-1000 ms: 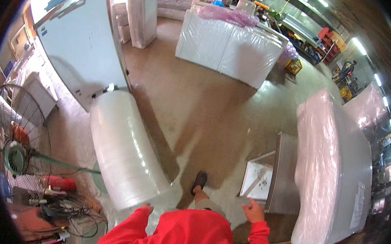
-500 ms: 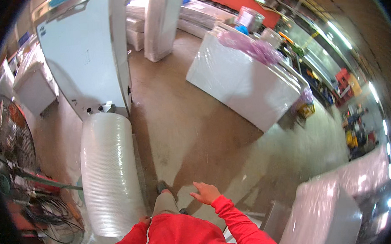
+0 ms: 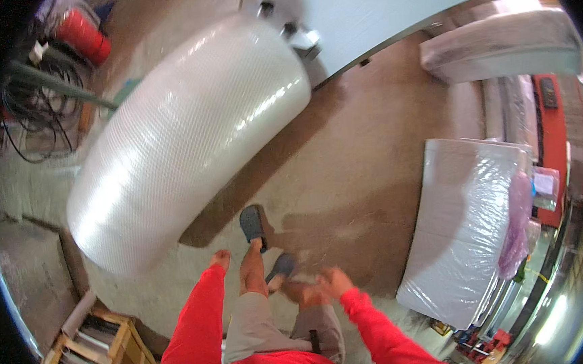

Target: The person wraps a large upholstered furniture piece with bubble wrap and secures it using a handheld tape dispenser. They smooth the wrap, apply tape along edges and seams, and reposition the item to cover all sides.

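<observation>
A large roll of clear bubble wrap [image 3: 187, 135] lies diagonally on the floor at the left. My left hand [image 3: 221, 259] hangs in a red sleeve near its lower right side, apart from it. The fingers of that hand are foreshortened and mostly hidden. My right hand [image 3: 336, 282] is in the air in front of my right leg, slightly blurred. Its fingers look loosely apart, with nothing visible in them. Below the hands, my dark clogs [image 3: 252, 225] are on the floor, one ahead of the other.
A pale panel cabinet [image 3: 387, 6] with dark feet stands behind the roll. Plastic-wrapped white panels [image 3: 450, 232] lean at the right, purple wrap [image 3: 516, 227] along their edge. A wooden crate [image 3: 107, 350] sits lower left; coiled cables [image 3: 43, 111] lie upper left.
My view has turned left, so the roll appears larger and slanted and the panels sit farther right. My left hand is now apart from the roll; my right hand's fingers are less spread.
</observation>
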`<state>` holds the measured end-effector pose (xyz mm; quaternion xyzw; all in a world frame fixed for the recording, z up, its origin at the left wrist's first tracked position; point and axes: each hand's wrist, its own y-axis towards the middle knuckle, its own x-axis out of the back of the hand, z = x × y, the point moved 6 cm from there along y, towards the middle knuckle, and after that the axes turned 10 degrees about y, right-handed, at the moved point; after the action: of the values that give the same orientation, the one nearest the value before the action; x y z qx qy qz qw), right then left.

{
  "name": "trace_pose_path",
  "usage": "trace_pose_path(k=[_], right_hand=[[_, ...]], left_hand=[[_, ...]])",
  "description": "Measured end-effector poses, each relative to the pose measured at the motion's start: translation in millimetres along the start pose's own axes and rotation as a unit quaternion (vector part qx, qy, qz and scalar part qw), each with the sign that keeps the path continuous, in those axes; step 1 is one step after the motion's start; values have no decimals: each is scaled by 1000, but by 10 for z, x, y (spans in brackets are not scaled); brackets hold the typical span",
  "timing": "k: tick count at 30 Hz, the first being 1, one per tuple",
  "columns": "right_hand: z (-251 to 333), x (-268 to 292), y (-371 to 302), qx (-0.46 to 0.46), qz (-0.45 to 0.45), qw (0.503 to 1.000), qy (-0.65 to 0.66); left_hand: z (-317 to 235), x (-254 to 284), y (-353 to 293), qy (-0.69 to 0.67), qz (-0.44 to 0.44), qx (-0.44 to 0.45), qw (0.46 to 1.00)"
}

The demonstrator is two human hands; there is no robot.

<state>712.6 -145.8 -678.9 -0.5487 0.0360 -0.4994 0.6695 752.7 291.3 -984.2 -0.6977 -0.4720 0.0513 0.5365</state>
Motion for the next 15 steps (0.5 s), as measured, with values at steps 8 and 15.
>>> trace_pose_path(k=[8,15], right_hand=[[-473,329,3486,54,-30,991,-121],[199,-111,5970,192,17,941,-278]], left_hand=[[970,-600,1065,-140,-173,106,969],[992,-430,1648,33,-212,141,966]])
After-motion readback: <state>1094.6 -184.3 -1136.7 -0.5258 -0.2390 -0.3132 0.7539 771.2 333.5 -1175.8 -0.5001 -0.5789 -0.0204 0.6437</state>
